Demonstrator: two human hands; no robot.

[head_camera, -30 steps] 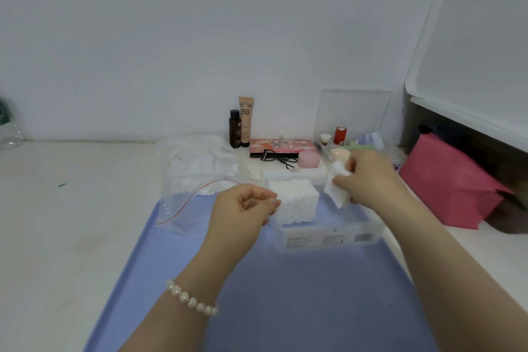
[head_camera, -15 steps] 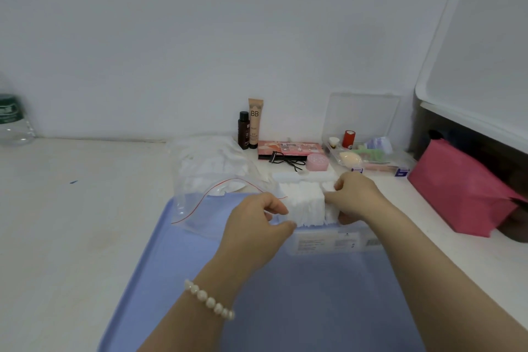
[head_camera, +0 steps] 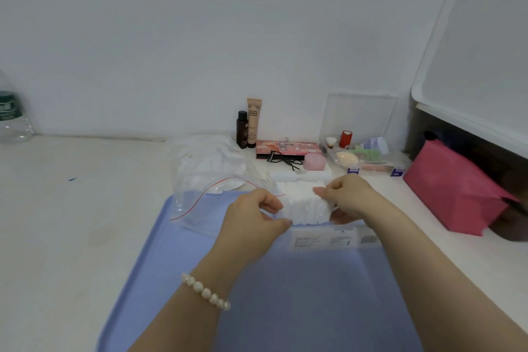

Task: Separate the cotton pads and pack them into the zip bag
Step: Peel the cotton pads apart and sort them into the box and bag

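Note:
A thick stack of white cotton pads stands on edge in a clear plastic box at the far end of a blue tray. My left hand grips the stack's left end, thumb at its near lower corner. My right hand grips the right end, fingers curled over the top. A clear zip bag with a red seal line lies open just left of the stack, partly on the tray. Loose white pads show inside or behind the bag; I cannot tell which.
Behind the box stand a dark bottle, a BB cream tube, a pink palette, a round pink case and a clear organiser. A red pouch lies right. A plastic bottle stands far left.
My right hand came down from holding a single pad onto the stack's right end. My left hand moved in and took the stack's left end.

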